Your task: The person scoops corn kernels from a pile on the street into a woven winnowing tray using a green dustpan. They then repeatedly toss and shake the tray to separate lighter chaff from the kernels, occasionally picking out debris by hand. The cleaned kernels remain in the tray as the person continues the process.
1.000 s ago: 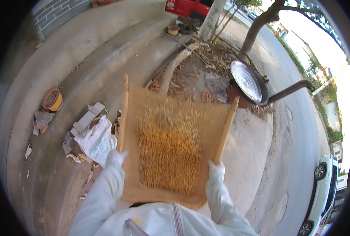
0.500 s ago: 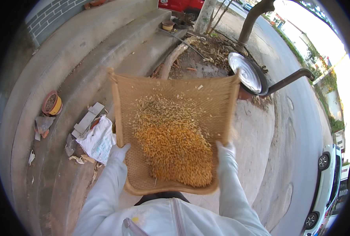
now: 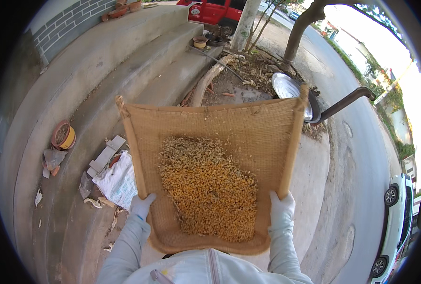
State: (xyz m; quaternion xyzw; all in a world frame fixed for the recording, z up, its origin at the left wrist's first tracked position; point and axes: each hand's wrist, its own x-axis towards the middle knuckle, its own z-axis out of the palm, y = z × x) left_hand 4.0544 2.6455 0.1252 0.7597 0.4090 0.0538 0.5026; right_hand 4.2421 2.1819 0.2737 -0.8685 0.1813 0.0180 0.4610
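A woven tan winnowing tray (image 3: 224, 123) with wooden rods along both sides is held out in front of me. A heap of yellow kernels (image 3: 210, 199), mixed with paler chaff toward its far side, lies in the tray. My left hand (image 3: 142, 206), in a white glove, grips the left side near the near corner. My right hand (image 3: 281, 207), also gloved, is closed on the right side at about the same height. The tray's near edge is close to my pale jacket.
Concrete steps (image 3: 78, 85) curve along the left, with a yellow flowerpot (image 3: 67, 137) and a white sack (image 3: 116, 182). Ahead are a log (image 3: 206, 80), a stove with a silver lid (image 3: 286, 87) and pipe (image 3: 343, 109), and trees. A road runs right, with a parked white car (image 3: 393, 236).
The tray and both hands have moved about, now nearer me than half a second ago. The kernels, blurred in motion earlier, now look settled in a heap.
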